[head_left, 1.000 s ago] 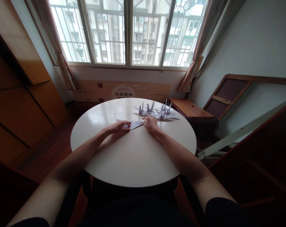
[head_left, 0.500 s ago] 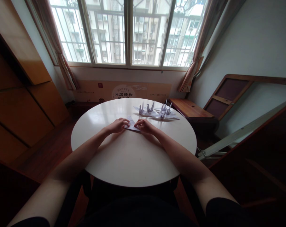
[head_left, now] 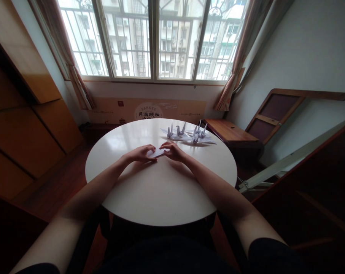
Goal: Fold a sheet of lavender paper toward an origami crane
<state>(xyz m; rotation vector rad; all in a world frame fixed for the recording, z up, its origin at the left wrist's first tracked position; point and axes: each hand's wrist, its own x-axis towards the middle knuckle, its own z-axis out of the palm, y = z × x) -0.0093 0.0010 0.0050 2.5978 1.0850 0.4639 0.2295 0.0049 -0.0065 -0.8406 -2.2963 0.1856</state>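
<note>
Near the middle of the round white table is a small folded piece of white paper. My left hand grips its left side, with the thumb along the near edge and the fingers on the far side. On the other side, my right hand is curled over the right edge, thumb and fingers closing on the paper. Both hands partly cover it, so its exact folds cannot be made out. Several white paper cranes stand beyond my right hand, wings spread and necks raised.
A low wooden cabinet stands past the table's right rim. Behind the table, a printed cardboard panel lies along the wall under the barred window. Orange-brown cupboards line the left side.
The paper showed a pointed triangle facing away; now it looks flatter and narrower between my hands. My left thumb has shifted to the near edge, and my right fingers have lifted slightly and reach farther forward.
</note>
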